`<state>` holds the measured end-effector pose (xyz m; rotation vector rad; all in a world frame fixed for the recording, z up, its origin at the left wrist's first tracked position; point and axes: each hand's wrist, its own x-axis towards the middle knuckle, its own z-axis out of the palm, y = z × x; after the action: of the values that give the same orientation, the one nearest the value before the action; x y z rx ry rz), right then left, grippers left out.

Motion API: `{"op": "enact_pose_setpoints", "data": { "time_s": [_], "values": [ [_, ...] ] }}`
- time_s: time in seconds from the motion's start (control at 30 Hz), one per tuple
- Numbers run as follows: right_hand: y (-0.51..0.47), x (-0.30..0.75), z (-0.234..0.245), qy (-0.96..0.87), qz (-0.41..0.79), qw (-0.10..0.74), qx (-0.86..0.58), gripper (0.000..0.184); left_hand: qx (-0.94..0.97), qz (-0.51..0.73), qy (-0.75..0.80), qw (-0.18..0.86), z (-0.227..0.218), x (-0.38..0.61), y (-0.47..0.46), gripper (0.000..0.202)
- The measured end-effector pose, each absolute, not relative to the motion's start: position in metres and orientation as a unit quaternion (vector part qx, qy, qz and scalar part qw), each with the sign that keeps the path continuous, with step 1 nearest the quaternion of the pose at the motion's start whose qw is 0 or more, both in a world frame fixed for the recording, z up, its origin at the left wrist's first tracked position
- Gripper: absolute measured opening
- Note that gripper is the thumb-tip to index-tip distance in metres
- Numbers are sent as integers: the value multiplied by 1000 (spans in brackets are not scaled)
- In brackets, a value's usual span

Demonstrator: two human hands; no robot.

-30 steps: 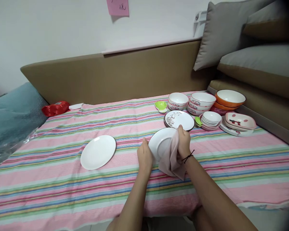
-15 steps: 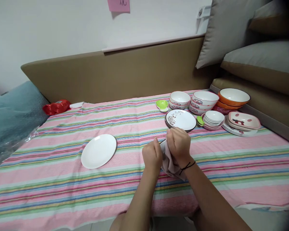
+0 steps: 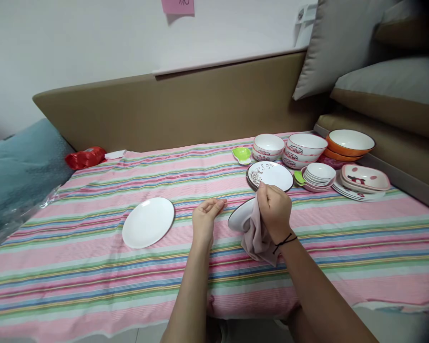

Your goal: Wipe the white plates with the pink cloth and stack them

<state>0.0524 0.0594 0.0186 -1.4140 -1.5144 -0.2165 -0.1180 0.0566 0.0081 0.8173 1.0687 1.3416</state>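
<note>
Gripping a tilted plate (image 3: 239, 216) through a cloth (image 3: 255, 237), the right hand (image 3: 276, 209) sits at its right edge, right of the frame's lower centre; the plate's visible rim slants up rightward. The left hand (image 3: 205, 220), empty, fingers loosely curled, hangs just left of the plate, not touching it.

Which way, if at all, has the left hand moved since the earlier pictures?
Yes: judged against the lone white plate on the striped cloth, the left hand has shifted left, closer to it, letting go of the held plate.
</note>
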Motion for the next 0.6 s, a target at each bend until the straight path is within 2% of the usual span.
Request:
{"op": "enact_pose_setpoints", "data": {
  "time_s": [0.33, 0.6],
  "values": [
    [61, 55, 18, -601, -56, 505, -616, 41, 310, 567, 422, 636, 10, -121, 54, 34],
    [61, 55, 19, -604, -55, 502, -617, 42, 251, 597, 305, 698, 18, -122, 52, 32]
  ]
}}
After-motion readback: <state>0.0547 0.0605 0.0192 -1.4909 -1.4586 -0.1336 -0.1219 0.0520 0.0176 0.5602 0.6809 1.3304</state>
